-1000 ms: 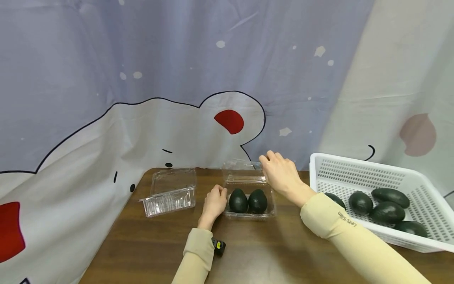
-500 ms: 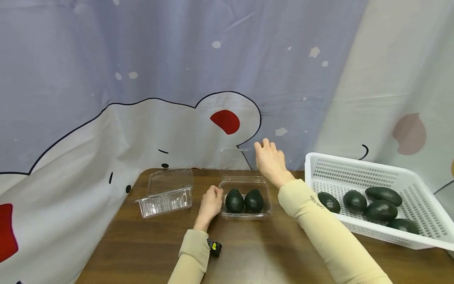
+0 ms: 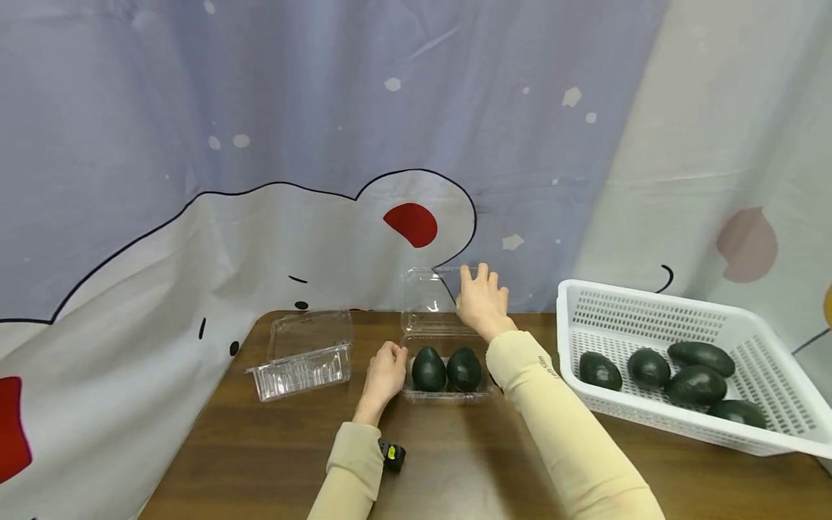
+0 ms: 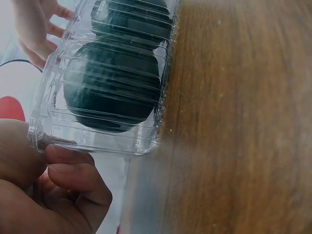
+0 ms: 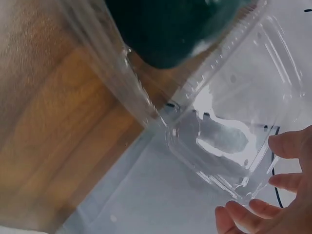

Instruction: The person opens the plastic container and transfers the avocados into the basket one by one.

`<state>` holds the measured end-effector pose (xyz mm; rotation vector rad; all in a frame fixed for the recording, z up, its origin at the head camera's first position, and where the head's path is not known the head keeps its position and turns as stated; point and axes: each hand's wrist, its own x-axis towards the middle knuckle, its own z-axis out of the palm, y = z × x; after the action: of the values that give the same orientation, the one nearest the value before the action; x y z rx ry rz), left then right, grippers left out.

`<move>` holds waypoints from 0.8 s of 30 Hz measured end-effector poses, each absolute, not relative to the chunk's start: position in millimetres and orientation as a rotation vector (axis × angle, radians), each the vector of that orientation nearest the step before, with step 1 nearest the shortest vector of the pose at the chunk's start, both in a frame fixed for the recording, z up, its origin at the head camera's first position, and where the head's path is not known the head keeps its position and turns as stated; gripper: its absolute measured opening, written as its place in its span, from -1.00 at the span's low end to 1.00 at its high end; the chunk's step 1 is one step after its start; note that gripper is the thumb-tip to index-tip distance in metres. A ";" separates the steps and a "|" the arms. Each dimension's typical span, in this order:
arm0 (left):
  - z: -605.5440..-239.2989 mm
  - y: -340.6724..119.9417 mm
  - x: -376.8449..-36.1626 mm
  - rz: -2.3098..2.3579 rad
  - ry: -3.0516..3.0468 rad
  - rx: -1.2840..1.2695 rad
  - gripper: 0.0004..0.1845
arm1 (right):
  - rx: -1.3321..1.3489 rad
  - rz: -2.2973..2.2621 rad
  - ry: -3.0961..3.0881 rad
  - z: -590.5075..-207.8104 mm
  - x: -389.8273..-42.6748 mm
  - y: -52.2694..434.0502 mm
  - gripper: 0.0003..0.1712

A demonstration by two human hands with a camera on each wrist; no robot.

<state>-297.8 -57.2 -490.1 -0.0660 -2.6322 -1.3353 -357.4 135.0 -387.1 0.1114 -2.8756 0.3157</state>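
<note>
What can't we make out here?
Head: right side of the lid, behind right hand.
Right wrist: rear of right hand, cut by right edge.
Head: right corner of the basket, cut by right edge.
Head: sleeve lettering, too small.
Left wrist: end of the farther avocado, cut by top edge.

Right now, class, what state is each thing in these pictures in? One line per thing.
Filled container: open, with two avocados side by side inside
Lid of the filled container: standing up, not closed
Left container: open, no fruit visible inside
White basket: open-topped, five avocados visible inside
Left hand: pinching the filled container's edge
Right hand: spread at the lid's edge
Backdrop cloth: hanging, wrinkled
</note>
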 end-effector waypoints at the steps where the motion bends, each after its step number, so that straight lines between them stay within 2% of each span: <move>1: -490.2 -57.2 -297.5 -1.338 -2.633 -0.065 -0.78 | 0.110 0.314 -2.890 -388.9 -356.9 134.1 -0.38; 10: -490.5 -58.0 -298.8 -1.356 -2.632 -0.067 -0.78 | 0.175 0.424 -2.980 -392.5 -340.7 124.0 -0.44; 17: -490.9 -57.7 -298.9 -1.365 -2.636 -0.066 -0.78 | 0.286 0.751 -2.941 -395.1 -311.8 115.7 -0.58; 24: -491.3 -55.8 -299.3 -1.356 -2.650 -0.047 -0.77 | 0.282 0.787 -2.902 -411.8 -285.0 108.4 -0.64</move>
<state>-299.3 -55.8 -491.3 -0.0471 -2.6496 -1.3559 -285.0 108.4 -411.8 0.2821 -2.9016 0.7867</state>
